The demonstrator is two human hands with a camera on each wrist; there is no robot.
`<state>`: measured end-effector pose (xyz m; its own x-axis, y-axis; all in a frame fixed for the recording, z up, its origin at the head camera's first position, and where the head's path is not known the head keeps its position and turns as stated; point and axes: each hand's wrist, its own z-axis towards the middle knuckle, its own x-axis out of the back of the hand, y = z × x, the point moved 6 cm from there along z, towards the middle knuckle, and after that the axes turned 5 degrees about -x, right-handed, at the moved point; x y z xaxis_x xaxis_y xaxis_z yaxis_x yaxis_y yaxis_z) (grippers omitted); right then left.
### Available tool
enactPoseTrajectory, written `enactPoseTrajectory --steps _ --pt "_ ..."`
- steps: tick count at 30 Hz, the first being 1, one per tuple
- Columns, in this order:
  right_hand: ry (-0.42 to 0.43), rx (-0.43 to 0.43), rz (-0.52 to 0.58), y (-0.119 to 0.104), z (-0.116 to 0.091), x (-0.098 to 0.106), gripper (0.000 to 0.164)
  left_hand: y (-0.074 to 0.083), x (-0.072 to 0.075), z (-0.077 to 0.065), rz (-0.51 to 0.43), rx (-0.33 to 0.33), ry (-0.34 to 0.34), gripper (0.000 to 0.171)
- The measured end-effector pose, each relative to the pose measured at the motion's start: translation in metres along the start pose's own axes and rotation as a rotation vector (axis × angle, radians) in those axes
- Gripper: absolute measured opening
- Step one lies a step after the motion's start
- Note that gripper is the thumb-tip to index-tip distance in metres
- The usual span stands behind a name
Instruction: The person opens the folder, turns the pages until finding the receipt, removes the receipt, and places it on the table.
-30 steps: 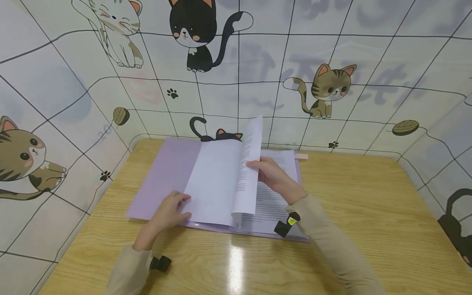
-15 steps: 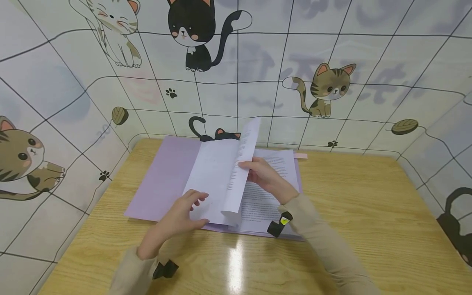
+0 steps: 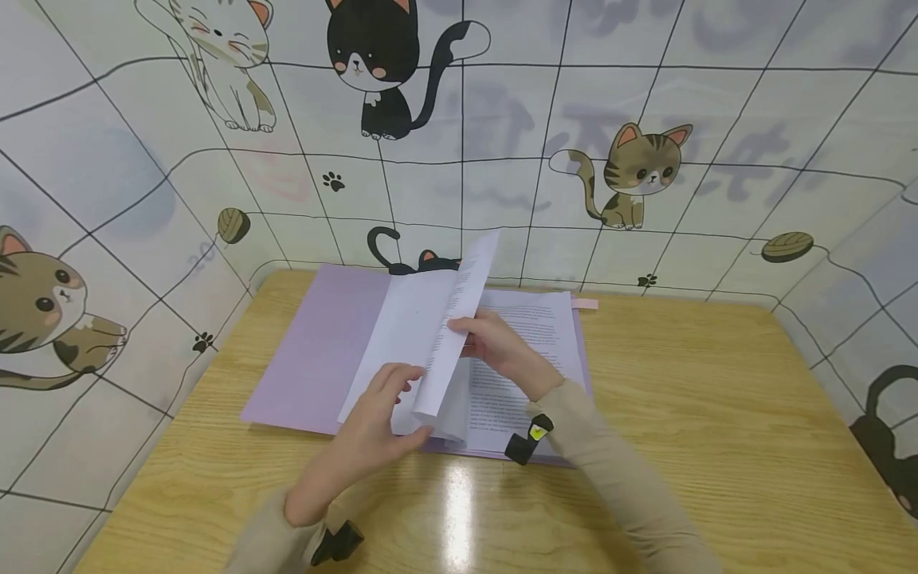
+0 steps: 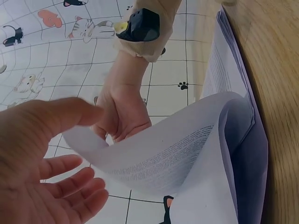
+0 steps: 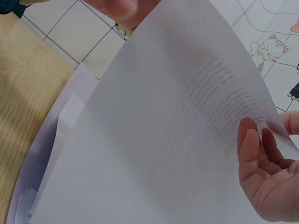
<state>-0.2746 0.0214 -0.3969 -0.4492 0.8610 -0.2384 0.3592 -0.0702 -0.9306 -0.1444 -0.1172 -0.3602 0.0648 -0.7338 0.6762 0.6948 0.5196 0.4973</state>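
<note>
R hand (image 3: 502, 347) pinches raised printed sheet (image 3: 446, 355) btwn thumb & fingers; pg curls above unfolded purple folder (image 3: 308, 351). L hand (image 3: 366, 422) w/ thumb & fingers parted, gripping nothing, by sheet's near end; can't tell if touching. Folder on wood table (image 3: 717, 399).

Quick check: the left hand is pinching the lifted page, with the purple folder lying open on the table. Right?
Wrong hand: the right hand pinches the lifted page, as the head view shows. The purple folder does lie open on the table.
</note>
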Motion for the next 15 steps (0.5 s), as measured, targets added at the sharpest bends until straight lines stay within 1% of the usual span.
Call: enactPoseTrajectory --steps 2,5,10,15 --pt "0.0 -0.007 0.006 0.002 0.002 -0.002 0.048 0.002 0.001 0.001 0.029 -0.017 0.034 0.066" --pt "0.002 -0.016 0.008 0.005 0.004 -0.006 0.046 0.004 0.002 0.002 0.05 -0.031 0.079 0.062" --pt "0.001 -0.024 0.008 0.009 0.007 -0.012 0.045 0.006 0.003 0.002 0.064 -0.035 0.134 0.058" --pt "-0.005 -0.024 0.014 0.01 0.009 -0.016 0.043 0.008 0.004 0.004 0.136 -0.028 0.185 0.057"
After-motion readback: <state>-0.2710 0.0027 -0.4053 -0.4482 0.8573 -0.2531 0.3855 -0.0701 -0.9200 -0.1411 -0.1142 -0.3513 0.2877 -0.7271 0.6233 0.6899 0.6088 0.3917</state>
